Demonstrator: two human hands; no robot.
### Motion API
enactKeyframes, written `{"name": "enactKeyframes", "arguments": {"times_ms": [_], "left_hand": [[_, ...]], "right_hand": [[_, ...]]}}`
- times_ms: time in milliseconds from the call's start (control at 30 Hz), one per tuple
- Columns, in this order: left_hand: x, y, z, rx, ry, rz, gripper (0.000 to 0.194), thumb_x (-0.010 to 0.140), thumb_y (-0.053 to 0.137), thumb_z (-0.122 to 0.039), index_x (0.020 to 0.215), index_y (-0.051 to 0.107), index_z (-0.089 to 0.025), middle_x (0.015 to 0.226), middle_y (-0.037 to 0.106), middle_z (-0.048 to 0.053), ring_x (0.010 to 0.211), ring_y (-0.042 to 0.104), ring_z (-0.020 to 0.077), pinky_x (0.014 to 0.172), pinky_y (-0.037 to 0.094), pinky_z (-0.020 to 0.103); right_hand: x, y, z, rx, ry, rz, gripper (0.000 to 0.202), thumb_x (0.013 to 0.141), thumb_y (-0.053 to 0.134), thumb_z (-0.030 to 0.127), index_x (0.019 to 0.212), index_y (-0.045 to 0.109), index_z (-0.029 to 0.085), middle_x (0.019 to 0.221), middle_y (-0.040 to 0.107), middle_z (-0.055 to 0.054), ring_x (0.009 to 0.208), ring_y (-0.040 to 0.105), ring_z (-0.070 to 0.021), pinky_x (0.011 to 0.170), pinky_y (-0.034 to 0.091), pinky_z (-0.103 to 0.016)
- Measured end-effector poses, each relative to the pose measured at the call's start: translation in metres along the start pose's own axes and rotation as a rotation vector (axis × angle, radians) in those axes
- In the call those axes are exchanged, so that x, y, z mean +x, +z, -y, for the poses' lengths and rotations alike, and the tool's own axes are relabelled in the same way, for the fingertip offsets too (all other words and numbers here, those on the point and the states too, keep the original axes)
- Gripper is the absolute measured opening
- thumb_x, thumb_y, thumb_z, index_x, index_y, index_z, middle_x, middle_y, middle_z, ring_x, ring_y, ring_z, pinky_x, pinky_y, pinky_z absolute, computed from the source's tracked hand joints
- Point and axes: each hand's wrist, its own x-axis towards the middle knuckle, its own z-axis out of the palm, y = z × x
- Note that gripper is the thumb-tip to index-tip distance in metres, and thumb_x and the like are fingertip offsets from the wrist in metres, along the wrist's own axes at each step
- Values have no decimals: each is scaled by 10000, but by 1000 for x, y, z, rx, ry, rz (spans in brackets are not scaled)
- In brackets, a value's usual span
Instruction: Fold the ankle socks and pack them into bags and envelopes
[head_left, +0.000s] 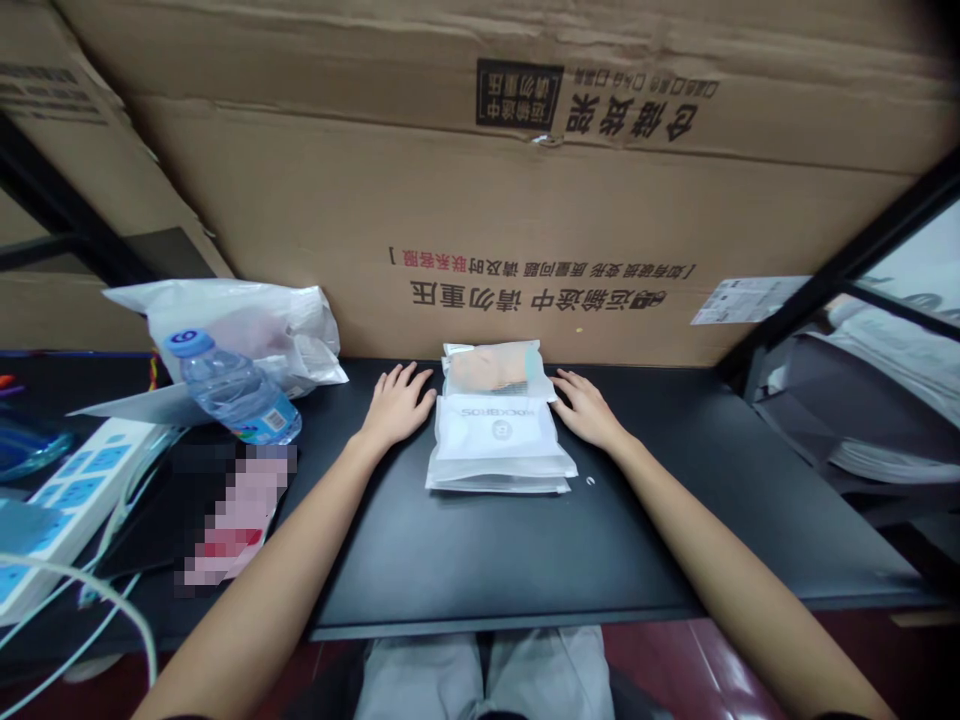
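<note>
- Frosted plastic pouches point(499, 440) lie stacked at twelve o'clock from the person, flat, rectangular and milky, with grey lettering and smooth, clear edges.
- At their twelve o'clock, a similar pouch point(491, 370) shows beige contents through its translucent film.
- The left hand point(401, 405), at the stack's nine to ten o'clock, rests palm down and empty, fingers spread on the smooth, matt black desk point(480, 570).
- The right hand point(586, 412), at two to three o'clock, also lies flat and empty, fingers loosely apart; I cannot tell whether it touches the beige-filled pouch.
- Farther out at nine to ten o'clock stand a ribbed, clear bottle point(229, 385) and a crinkled white bag point(247, 305).
- Creased brown cardboard point(450, 200) rises at twelve o'clock.
</note>
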Motion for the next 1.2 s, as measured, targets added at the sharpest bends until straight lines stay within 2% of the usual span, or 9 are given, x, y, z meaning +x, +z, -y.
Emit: {"name": "enactKeyframes", "arguments": {"times_ms": [133,600,1200], "left_hand": [[0,1,0,1,0,-1,581,1087,373,-463,1596,504,-215,1708,407,126,1603,316,372,1311,245,573],[-1,2,1,-10,5,-16,582,1085,370,-467,1589,510,-212,1706,409,127,1601,318,371,1307,247,579],[0,-2,-1,-9,-2,9,590,1084,363,-459,1598,504,-205,1715,392,134,1606,305,381,1309,245,587]], "right_hand": [[0,2,-2,3,-7,-18,512,1056,443,414,1500,591,205,1648,493,-150,1549,436,-351,1272,346,-583],[0,1,0,-7,-8,-8,535,1054,434,405,1505,592,165,1646,487,-184,1550,434,-363,1284,333,-568],[1,0,1,1,4,-11,535,1059,427,409,1505,595,165,1647,489,-173,1552,429,-370,1284,330,-570]]}}
